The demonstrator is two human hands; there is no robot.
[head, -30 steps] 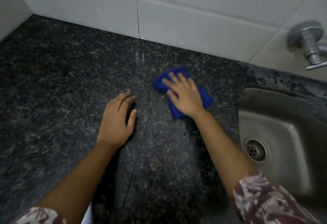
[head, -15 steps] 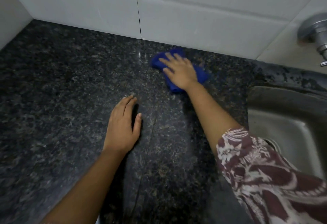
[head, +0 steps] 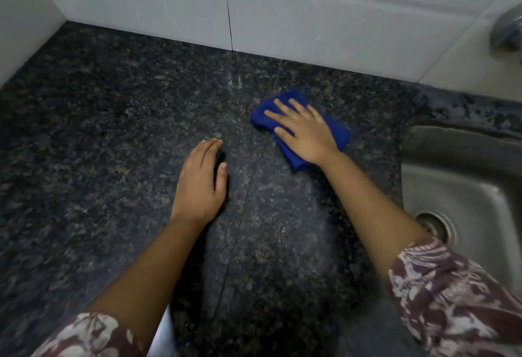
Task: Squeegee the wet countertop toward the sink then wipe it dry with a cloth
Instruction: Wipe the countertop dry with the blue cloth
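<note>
A folded blue cloth (head: 337, 133) lies on the dark speckled granite countertop (head: 99, 130), a little left of the sink. My right hand (head: 303, 132) presses flat on the cloth with its fingers spread and straight, covering most of it. My left hand (head: 202, 184) rests palm down on the bare counter, to the left of the cloth and nearer to me, fingers straight and together. The steel sink (head: 463, 187) with its round drain (head: 436, 226) sits at the right. No squeegee is in view.
White tiled walls (head: 310, 12) close off the counter at the back and far left. A metal tap fitting (head: 508, 29) sticks out of the wall above the sink at the upper right. A thin seam (head: 240, 229) runs through the counter between my arms.
My right hand has drawn the blue cloth back from the rear wall toward me and slightly right. My left hand stays flat on the counter in about the same place.
</note>
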